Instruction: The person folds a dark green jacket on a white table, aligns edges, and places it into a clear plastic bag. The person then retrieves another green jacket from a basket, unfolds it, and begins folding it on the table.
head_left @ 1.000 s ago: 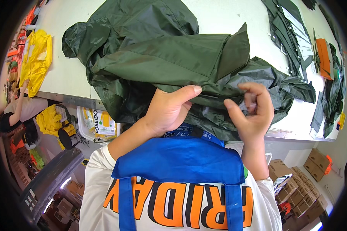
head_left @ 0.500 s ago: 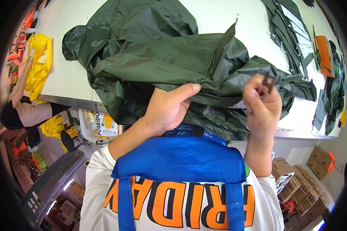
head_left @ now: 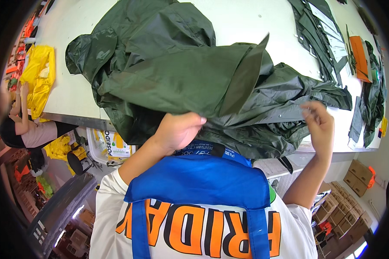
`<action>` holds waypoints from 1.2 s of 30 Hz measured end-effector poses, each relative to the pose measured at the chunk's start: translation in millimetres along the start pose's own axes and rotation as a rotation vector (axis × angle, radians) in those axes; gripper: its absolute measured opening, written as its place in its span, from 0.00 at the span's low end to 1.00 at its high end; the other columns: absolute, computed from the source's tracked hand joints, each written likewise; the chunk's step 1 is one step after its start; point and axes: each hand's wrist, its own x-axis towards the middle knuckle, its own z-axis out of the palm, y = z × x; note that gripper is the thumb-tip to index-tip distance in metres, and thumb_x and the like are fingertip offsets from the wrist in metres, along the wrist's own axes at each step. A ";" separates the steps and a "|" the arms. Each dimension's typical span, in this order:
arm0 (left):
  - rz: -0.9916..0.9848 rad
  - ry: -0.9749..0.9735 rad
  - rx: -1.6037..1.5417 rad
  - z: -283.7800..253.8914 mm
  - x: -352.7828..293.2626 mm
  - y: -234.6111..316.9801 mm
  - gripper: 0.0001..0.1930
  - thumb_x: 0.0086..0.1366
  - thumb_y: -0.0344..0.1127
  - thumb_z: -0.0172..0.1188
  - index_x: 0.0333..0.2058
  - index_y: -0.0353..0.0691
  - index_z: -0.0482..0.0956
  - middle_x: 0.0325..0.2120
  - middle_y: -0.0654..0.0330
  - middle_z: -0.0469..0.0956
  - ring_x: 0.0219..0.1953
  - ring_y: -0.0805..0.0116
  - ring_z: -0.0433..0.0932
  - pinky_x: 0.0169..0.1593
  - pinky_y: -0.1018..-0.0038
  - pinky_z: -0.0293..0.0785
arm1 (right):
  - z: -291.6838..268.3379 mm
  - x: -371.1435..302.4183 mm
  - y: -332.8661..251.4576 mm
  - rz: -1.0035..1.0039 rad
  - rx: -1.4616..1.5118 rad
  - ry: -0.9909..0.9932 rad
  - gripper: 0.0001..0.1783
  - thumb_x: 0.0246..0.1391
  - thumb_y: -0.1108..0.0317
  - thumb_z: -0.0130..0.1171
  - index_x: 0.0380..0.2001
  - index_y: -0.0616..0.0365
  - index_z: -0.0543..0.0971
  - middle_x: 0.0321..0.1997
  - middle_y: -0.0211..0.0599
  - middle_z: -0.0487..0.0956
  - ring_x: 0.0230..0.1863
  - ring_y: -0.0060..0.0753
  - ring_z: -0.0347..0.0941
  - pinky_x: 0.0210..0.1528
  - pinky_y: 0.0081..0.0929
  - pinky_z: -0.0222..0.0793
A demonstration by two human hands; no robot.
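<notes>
A dark green, shiny rain garment (head_left: 173,77) lies bunched across the near side of the table. My left hand (head_left: 177,131) is closed on its near edge, thumb on top of the fabric. A pointed flap (head_left: 246,77) stands up from the garment beyond and right of that hand. Further right, my right hand (head_left: 320,125) has its fingertips pinched at the end of a stretched strip of the same fabric, on which a small snap (head_left: 280,115) shows. Motion blurs these fingers slightly, and the palm is hidden.
Dark green pieces with white sheets (head_left: 328,30) lie at the far right, near an orange box (head_left: 361,58). At left, another person handles a yellow garment (head_left: 39,82). Below the table edge stand a white bin (head_left: 100,151) and, at right, stacked cartons (head_left: 343,211).
My right hand has moved right and down onto the fabric strip; the dark small tool seen in it earlier no longer shows. My left hand has shifted slightly left and down with the garment edge.
</notes>
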 end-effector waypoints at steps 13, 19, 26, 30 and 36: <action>0.030 -0.174 0.800 -32.1 -31.4 -19.9 0.17 0.57 0.33 0.60 0.45 0.37 0.76 0.43 0.55 0.77 0.46 0.57 0.75 0.52 0.66 0.68 | 101.9 26.1 -13.5 -0.114 0.651 0.357 0.27 0.49 0.80 0.59 0.54 0.60 0.65 0.22 0.18 0.63 0.25 0.10 0.57 0.27 0.12 0.52; 0.118 -0.068 0.913 -41.9 -29.7 -37.3 0.18 0.56 0.32 0.62 0.46 0.35 0.77 0.45 0.53 0.78 0.49 0.57 0.74 0.55 0.66 0.67 | 109.4 -0.5 5.3 -0.351 0.502 0.303 0.33 0.51 0.85 0.55 0.58 0.60 0.55 0.35 0.38 0.79 0.21 0.08 0.58 0.23 0.09 0.50; -0.496 -0.254 0.490 -80.5 -58.2 53.2 0.16 0.59 0.32 0.61 0.45 0.32 0.77 0.38 0.56 0.81 0.39 0.67 0.80 0.46 0.73 0.75 | 118.6 1.0 28.9 -0.455 0.478 0.343 0.33 0.48 0.85 0.59 0.56 0.60 0.59 0.26 0.27 0.72 0.19 0.10 0.55 0.21 0.11 0.48; -0.068 0.262 0.278 -127.5 -73.4 93.4 0.13 0.65 0.35 0.55 0.43 0.32 0.76 0.37 0.57 0.80 0.39 0.70 0.79 0.47 0.74 0.74 | 114.6 -3.1 32.2 -0.271 0.365 0.417 0.30 0.49 0.83 0.60 0.56 0.61 0.64 0.31 0.25 0.70 0.24 0.12 0.59 0.25 0.11 0.52; -0.044 0.241 1.371 -154.6 -23.0 95.7 0.18 0.63 0.42 0.56 0.45 0.33 0.75 0.46 0.53 0.74 0.50 0.58 0.72 0.54 0.70 0.67 | 99.1 30.1 35.1 -0.230 0.640 0.441 0.25 0.55 0.83 0.53 0.56 0.64 0.64 0.44 0.31 0.69 0.40 0.16 0.65 0.45 0.14 0.61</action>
